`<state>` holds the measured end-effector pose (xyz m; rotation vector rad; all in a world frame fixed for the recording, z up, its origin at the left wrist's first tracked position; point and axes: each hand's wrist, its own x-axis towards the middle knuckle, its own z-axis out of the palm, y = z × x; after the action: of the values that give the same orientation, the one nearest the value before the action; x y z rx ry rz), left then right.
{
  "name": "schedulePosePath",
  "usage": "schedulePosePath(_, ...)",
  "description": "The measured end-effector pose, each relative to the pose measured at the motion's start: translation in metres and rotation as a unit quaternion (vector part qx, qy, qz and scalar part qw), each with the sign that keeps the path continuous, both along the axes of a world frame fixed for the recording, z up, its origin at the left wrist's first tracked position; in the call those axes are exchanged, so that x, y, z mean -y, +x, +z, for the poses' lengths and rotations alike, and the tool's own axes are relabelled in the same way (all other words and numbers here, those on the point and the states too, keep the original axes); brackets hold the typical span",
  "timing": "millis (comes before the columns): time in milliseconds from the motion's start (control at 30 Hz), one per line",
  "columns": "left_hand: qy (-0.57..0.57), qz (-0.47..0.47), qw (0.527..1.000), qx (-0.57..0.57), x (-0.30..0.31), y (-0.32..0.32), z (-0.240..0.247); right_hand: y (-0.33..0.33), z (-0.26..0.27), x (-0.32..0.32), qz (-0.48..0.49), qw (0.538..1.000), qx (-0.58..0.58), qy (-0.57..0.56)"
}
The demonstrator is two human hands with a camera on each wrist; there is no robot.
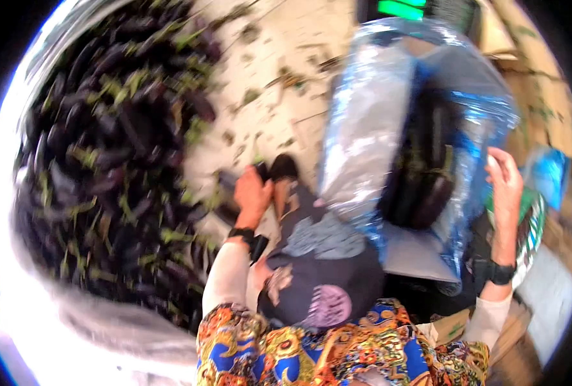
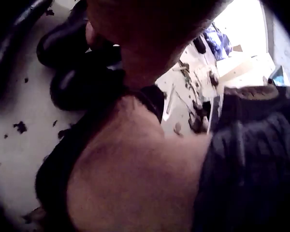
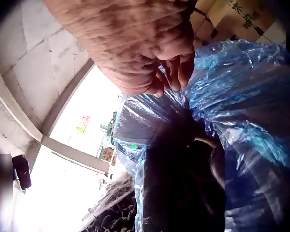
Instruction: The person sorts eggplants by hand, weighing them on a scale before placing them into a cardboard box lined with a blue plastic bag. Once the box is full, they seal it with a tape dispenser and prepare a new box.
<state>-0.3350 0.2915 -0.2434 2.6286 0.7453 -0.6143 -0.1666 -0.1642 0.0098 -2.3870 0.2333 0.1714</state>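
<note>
My left hand (image 1: 253, 196) is curled over a dark purple eggplant (image 1: 262, 170) beside the heap, its green stem end pointing away from me. In the left wrist view, glossy eggplants (image 2: 70, 89) lie under and beside that hand, and a fingertip shows against one; the palm hides the rest of the grip. My right hand (image 1: 506, 183) is at the right side of a blue plastic bag (image 1: 366, 122), fingers loosely bent. In the right wrist view its fingertips overlap the bag's crinkled film. Several eggplants (image 1: 434, 193) lie inside the bag, stems showing.
A large heap of eggplants (image 1: 125, 161) fills the left. Stem scraps and leaf bits litter the pale floor (image 1: 286, 38). A device with a green lit display (image 1: 402, 9) stands behind the bag. Cardboard boxes (image 1: 550, 109) stand at the right.
</note>
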Motion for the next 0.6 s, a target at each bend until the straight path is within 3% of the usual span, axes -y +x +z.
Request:
schedulePosePath(100, 0.02, 0.048, 0.998, 0.032, -0.027, 0.038, -0.016, 0.002, 0.008, 0.0, -0.049, 0.996, 0.07, 0.009)
schedulePosePath(167, 0.006, 0.039, 0.989, 0.144, -0.06, 0.065, -0.046, 0.008, 0.013, -0.007, -0.07, 0.993, 0.092, 0.005)
schedulePosePath(300, -0.038, -0.018, 0.993, 0.108, -0.085, 0.139, -0.022, 0.037, 0.021, -0.031, -0.046, 0.992, 0.107, -0.039)
schedulePosePath(333, -0.089, 0.032, 0.986, 0.14, -0.085, 0.156, -0.023, 0.048, 0.026, -0.036, -0.047, 0.993, 0.087, -0.06)
schedulePosePath(400, -0.356, 0.096, 0.904, 0.216, -0.046, 0.195, 0.046, 0.067, 0.022, -0.033, 0.014, 0.992, 0.091, -0.087)
schedulePosePath(467, -0.462, 0.004, 0.842, 0.278, 0.009, 0.217, 0.139, 0.084, 0.016, -0.026, 0.026, 0.996, 0.021, -0.079)
schedulePosePath(533, -0.52, -0.075, 0.801, 0.286, 0.053, 0.236, 0.198, 0.094, 0.006, -0.017, 0.031, 0.989, 0.08, -0.123)
schedulePosePath(600, -0.429, -0.199, 0.83, 0.294, 0.082, 0.268, 0.213, 0.094, 0.013, -0.011, 0.032, 0.986, 0.089, -0.139)
